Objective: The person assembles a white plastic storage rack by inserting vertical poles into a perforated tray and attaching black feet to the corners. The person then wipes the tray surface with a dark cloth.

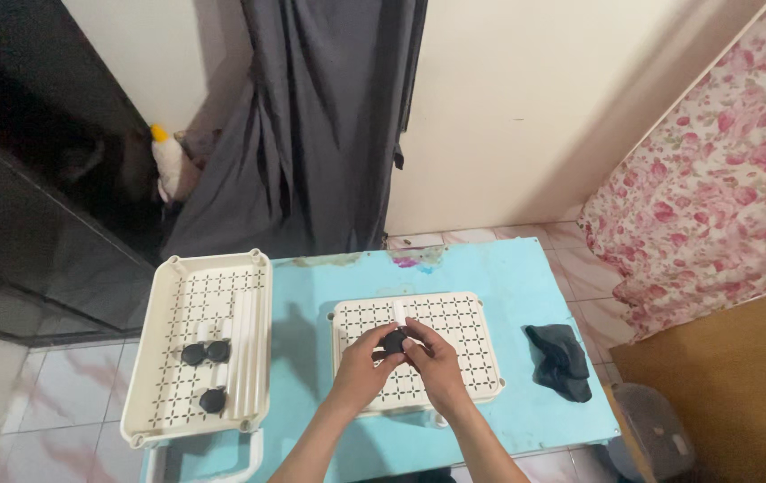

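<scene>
Both hands meet on a small black round piece [393, 341], fingertips pinched around it from either side; the left hand [367, 356] comes in from the left with its fingers curled over the piece, the right hand [432, 356] from the right, its fingers closed on the same piece, so the two hands touch one another there; the piece sits just above the upper middle of a cream perforated panel [468, 322], which lies flat on a light blue table [508, 277]; whether the piece touches the panel I cannot tell. To the left, a cream perforated tray [177, 268] with a raised rim overhangs the table's left edge; three more black round pieces [205, 352] lie in it, two side by side and one nearer the front edge, beside a white strip running down the tray. A dark crumpled cloth [562, 358] lies on the table's right part, well apart from the hands. Behind the table hangs a dark grey curtain [320, 125]; a floral pink fabric [723, 188] drapes at the right; a white bottle with a yellow cap [166, 161] stands at the back left.
</scene>
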